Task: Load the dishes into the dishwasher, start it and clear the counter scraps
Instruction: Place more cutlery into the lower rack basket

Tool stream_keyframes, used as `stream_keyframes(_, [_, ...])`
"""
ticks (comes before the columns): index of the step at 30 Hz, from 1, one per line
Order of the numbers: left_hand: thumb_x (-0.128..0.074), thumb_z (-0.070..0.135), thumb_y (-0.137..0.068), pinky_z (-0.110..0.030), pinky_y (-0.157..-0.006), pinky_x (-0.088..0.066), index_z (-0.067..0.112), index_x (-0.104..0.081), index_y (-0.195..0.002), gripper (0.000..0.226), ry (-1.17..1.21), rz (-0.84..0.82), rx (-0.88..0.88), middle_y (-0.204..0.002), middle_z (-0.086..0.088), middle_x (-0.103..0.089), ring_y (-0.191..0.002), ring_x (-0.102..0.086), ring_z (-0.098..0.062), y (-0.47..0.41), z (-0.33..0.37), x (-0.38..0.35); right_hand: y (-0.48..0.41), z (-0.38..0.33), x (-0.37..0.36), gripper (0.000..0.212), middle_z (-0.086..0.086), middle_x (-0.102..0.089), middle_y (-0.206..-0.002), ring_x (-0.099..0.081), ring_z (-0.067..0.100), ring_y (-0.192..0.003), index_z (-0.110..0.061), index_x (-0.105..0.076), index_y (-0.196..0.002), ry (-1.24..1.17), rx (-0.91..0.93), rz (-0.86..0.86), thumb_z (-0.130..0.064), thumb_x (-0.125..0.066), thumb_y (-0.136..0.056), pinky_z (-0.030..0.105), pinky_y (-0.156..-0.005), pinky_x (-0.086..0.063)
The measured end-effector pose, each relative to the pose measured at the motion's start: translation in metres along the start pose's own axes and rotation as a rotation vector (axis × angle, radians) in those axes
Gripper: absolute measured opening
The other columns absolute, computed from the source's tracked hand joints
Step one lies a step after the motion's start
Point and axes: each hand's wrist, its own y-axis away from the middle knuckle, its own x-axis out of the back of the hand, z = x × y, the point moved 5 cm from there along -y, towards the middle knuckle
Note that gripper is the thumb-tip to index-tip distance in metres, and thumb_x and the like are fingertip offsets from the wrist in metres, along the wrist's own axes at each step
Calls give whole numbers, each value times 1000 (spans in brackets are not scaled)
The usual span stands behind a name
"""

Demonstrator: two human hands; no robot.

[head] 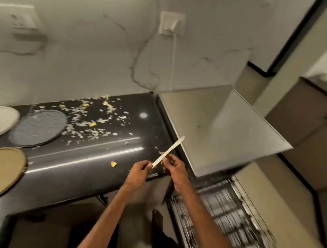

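- left grip [138,171] pinched the lower end of the stick [168,152], thumb and fingers curled round it
- right grip [173,167] pinched the same stick just above the left one, fingers curled on the shaft
- stick was thin, pale and flat, tilted up toward the right, in mid air at centre frame over the right edge of the worktop [83,163]; its tip reached over the dishwasher [223,129] edge
- could not tell if the stick was a knife or a spatula
- worktop was dark and glossy, filling the left half of the frame
- scraps [88,119], pale and yellow bits, lay scattered over the back of the worktop; one yellow bit [113,164] sat apart near the front, left of the hands
- grey plate [38,127] lay flat at mid left, with scraps touching its right rim
- white plate [2,121] at the far left edge overlapped the grey plate, cut off by the frame
- tan plate [5,172] lay at lower left, near the grey plate, partly cut off
- dishwasher stood right of the worktop, steel top bare
- rack [221,209] was pulled out at lower right, blurred, contents unreadable
- socket [171,24] on the wall at top centre, with a cord [173,59] hanging down behind the dishwasher
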Motion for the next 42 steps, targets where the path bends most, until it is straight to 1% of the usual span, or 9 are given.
stream_keyframes(7, [-50, 14, -104, -17, -39, -35, 7, -69, -96, 21, -71, -366, 52, -51, 7, -53, -43, -43, -4, 67, -21, -129, 120, 37, 129, 4, -7, -66, -68, -58, 4, -62, -4, -66, -92, 64, -73, 298, -7, -66, -93, 18, -60, -48])
stream_keyframes(11, [-57, 19, -101, -21, -49, -41, 11, -67, -86, 20, -105, -468, -12, -60, 5, -59, -48, -49, -3, 99, -25, -194, 175, 62, 186, 29, 6, -58, -63, -53, 11, -55, -10, -55, -72, 131, -107, 468, -22, -77, -87, 26, -56, -45])
stream_keyframes(16, [-62, 14, -98, -20, -52, -37, 14, -64, -72, 25, -170, -598, -34, -53, 8, -55, -50, -46, -2, 136, -38, -262, 231, 87, 236, 31, 9, -54, -60, -50, 10, -50, -9, -55, -68, 93, -160, 510, -20, -73, -90, 23, -52, -44])
stream_keyframes(19, [-64, 16, -96, -22, -53, -38, 7, -68, -78, 21, -181, -596, 29, -55, 7, -54, -53, -46, -7, 158, -49, -304, 265, 106, 286, 25, -1, -63, -61, -55, 12, -56, -5, -67, -77, 49, -215, 552, -24, -68, -94, 25, -56, -46])
stream_keyframes(24, [-61, 12, -98, -16, -50, -40, 12, -65, -78, 21, -161, -606, 114, -55, 8, -60, -51, -50, -3, 201, -53, -371, 308, 126, 387, 23, 5, -70, -71, -57, 11, -58, -1, -72, -91, -76, -238, 632, -23, -66, -96, 25, -53, -44])
stream_keyframes(28, [-59, 11, -99, -14, -45, -38, 7, -70, -83, 20, -105, -494, 207, -64, 3, -61, -50, -50, -7, 233, -48, -412, 331, 133, 443, 21, 10, -72, -75, -58, 11, -56, -4, -73, -89, -20, -289, 584, -22, -66, -95, 24, -51, -43])
stream_keyframes(31, [-55, 10, -101, -12, -41, -35, 0, -71, -95, 19, -47, -447, 332, -71, -4, -63, -45, -48, -2, 255, -51, -438, 342, 146, 467, 18, 15, -70, -79, -53, 13, -56, -1, -70, -95, -101, -353, 555, -18, -64, -96, 23, -50, -39])
stream_keyframes(36, [-54, 15, -102, -16, -42, -30, 5, -72, -92, 23, 16, -385, 448, -76, -7, -64, -46, -47, -7, 262, -61, -463, 350, 165, 498, 25, 12, -69, -74, -49, 15, -55, 5, -67, -98, -218, -436, 577, -17, -54, -102, 22, -46, -33])
stream_keyframes(42, [-55, 12, -101, -15, -41, -32, 2, -72, -94, 21, 1, -439, 471, -71, -3, -62, -48, -49, -5, 243, -67, -505, 338, 167, 547, 21, 12, -72, -78, -54, 12, -55, 1, -70, -92, -71, -463, 604, -11, -56, -99, 21, -49, -40])
